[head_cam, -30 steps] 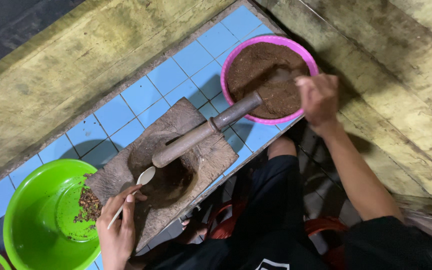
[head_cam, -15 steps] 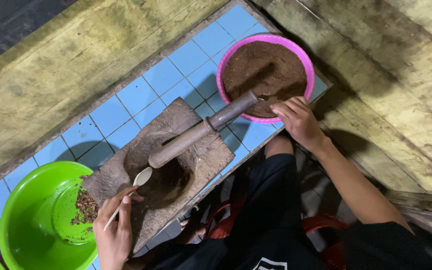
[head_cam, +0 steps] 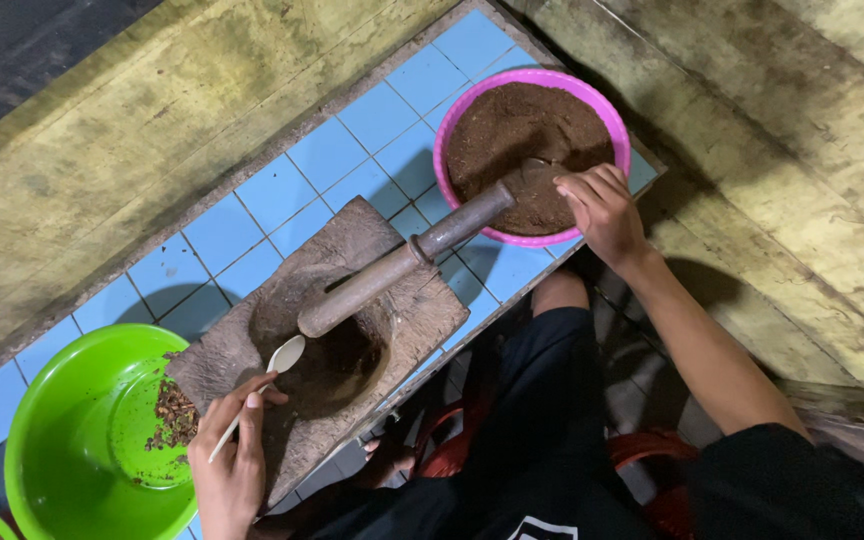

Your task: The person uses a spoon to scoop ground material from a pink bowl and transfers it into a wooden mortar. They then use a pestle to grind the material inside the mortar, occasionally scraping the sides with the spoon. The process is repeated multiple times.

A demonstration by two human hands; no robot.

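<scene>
Blue tiles cover the tabletop (head_cam: 352,150), which runs diagonally from lower left to upper right between worn, stained concrete. I see my left hand (head_cam: 230,462) at the bottom left closed around a pale spoon (head_cam: 257,390), its bowl over the hollow of the stone mortar (head_cam: 322,340). My right hand (head_cam: 600,208), fingers curled, touches the near rim of the pink bowl (head_cam: 532,150) of brown powder. A long pestle (head_cam: 407,260) lies from mortar to bowl. A green bowl (head_cam: 72,440) sits at the lower left, touching the mortar.
</scene>
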